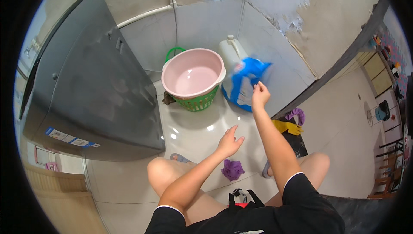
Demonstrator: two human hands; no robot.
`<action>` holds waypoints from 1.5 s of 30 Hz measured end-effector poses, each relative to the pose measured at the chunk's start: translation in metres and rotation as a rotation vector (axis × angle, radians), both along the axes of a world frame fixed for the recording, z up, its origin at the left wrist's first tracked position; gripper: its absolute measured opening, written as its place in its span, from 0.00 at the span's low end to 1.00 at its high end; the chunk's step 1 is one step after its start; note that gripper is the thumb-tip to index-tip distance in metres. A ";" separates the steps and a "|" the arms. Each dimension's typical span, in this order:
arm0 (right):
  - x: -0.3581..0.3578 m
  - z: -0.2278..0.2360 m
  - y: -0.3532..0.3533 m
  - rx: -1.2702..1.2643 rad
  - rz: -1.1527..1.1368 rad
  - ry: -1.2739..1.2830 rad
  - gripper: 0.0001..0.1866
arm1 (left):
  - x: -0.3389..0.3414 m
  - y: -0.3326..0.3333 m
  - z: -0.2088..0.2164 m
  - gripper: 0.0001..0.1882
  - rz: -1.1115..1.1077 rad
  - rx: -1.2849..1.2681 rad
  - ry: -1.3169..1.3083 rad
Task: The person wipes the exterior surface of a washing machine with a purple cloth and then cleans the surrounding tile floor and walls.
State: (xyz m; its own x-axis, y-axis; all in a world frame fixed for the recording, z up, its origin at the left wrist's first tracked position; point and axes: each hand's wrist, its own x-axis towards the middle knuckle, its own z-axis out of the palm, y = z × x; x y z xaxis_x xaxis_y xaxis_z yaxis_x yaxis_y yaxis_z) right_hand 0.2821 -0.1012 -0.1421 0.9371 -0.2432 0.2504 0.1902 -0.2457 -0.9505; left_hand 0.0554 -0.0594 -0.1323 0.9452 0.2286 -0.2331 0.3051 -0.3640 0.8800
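Note:
My right hand (261,95) reaches forward, its fingertips pinched together at the edge of a blue plastic bag (234,96). The bag has a pale label and stands on the floor against a large whitish jug (231,50); its upper part is smeared by motion. Low over the floor, my left hand (230,143) is empty with its fingers apart. A crumpled purple mesh-like bundle (232,170) lies on the floor between my feet. Left of the bag, a pink basin (193,71) sits on top of a green slotted basket (198,102).
A tall grey appliance (97,83) stands at the left. Tiled walls (275,53) meet behind the basin. Yellow rubber gloves (288,127) and a purple loop-shaped thing (296,116) rest on a dark ledge (297,143) at the right. Chairs (389,169) stand farther right.

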 end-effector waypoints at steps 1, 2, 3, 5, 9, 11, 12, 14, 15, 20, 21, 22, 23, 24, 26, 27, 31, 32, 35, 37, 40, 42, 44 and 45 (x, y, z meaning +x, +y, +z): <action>-0.005 -0.023 -0.006 -0.011 -0.018 -0.146 0.11 | 0.001 -0.003 -0.003 0.34 0.013 0.002 0.003; -0.019 -0.042 -0.013 -0.006 -0.026 -0.133 0.11 | -0.002 -0.001 -0.010 0.34 0.032 0.014 0.019; -0.037 -0.061 -0.023 -0.013 0.003 -0.027 0.11 | -0.005 0.000 -0.018 0.34 0.023 0.020 0.035; -0.089 -0.099 -0.043 -0.030 0.054 0.126 0.14 | -0.017 0.003 -0.039 0.33 0.025 0.062 0.092; -0.185 -0.188 -0.111 -0.316 0.080 0.436 0.15 | -0.044 -0.005 -0.092 0.32 -0.070 0.200 0.164; -0.239 -0.227 -0.140 -0.394 0.079 0.507 0.17 | -0.059 -0.014 -0.107 0.31 -0.167 0.299 0.240; -0.270 -0.240 -0.146 -0.548 0.164 0.497 0.20 | -0.071 -0.017 -0.117 0.31 -0.194 0.308 0.257; -0.312 -0.249 -0.144 -0.681 0.248 0.505 0.24 | -0.103 -0.020 -0.139 0.31 -0.246 0.349 0.351; -0.337 -0.239 -0.129 -0.775 0.432 0.567 0.28 | -0.127 -0.011 -0.145 0.31 -0.246 0.375 0.384; -0.340 -0.274 -0.125 -0.970 0.552 0.329 0.33 | -0.183 -0.014 -0.165 0.29 -0.357 0.380 0.595; -0.319 -0.289 -0.132 -0.995 0.547 0.291 0.30 | -0.183 -0.020 -0.169 0.29 -0.382 0.377 0.601; -0.293 -0.298 -0.137 -1.018 0.601 0.278 0.29 | -0.184 -0.023 -0.172 0.28 -0.352 0.384 0.603; -0.266 -0.304 -0.144 -1.126 0.606 0.211 0.28 | -0.181 -0.025 -0.176 0.27 -0.318 0.393 0.598; -0.242 -0.296 -0.134 -1.174 0.671 0.240 0.27 | -0.184 -0.018 -0.182 0.27 -0.312 0.414 0.614; -0.191 -0.285 -0.135 -1.307 0.659 0.291 0.30 | -0.179 -0.021 -0.204 0.24 -0.296 0.560 0.562; -0.165 -0.289 -0.154 -1.326 0.585 0.354 0.32 | -0.170 -0.033 -0.220 0.24 -0.309 0.549 0.562; -0.140 -0.290 -0.227 -1.185 0.384 0.570 0.30 | -0.123 -0.066 -0.264 0.23 -0.375 0.513 0.461; -0.152 -0.298 -0.244 -1.183 0.350 0.476 0.29 | -0.111 -0.075 -0.268 0.23 -0.391 0.494 0.462; -0.237 -0.326 -0.270 -1.220 0.321 0.186 0.27 | -0.080 -0.098 -0.277 0.26 -0.341 0.549 0.478; -0.326 -0.319 -0.243 -1.110 0.546 0.131 0.25 | -0.077 -0.080 -0.292 0.33 -0.315 0.821 0.358; -0.415 -0.304 -0.257 -1.021 0.899 0.141 0.16 | -0.059 -0.098 -0.291 0.38 -0.418 0.797 0.562; -0.409 -0.315 -0.274 -1.014 0.910 0.147 0.12 | -0.061 -0.102 -0.301 0.40 -0.443 0.815 0.568; -0.379 -0.330 -0.293 -1.091 0.800 0.129 0.12 | -0.060 -0.098 -0.307 0.42 -0.463 0.845 0.564; -0.349 -0.340 -0.298 -1.228 0.545 0.388 0.11 | -0.060 -0.097 -0.309 0.51 -0.488 0.856 0.570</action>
State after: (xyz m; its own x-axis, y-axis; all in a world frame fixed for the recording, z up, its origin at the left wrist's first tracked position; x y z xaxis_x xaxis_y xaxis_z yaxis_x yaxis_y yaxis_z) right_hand -0.0665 -0.3988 -0.4818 0.8993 0.3527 -0.2587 0.3079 -0.9305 -0.1982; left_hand -0.0050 -0.1562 -0.4418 0.7832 0.1564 -0.6018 0.2425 -0.9680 0.0640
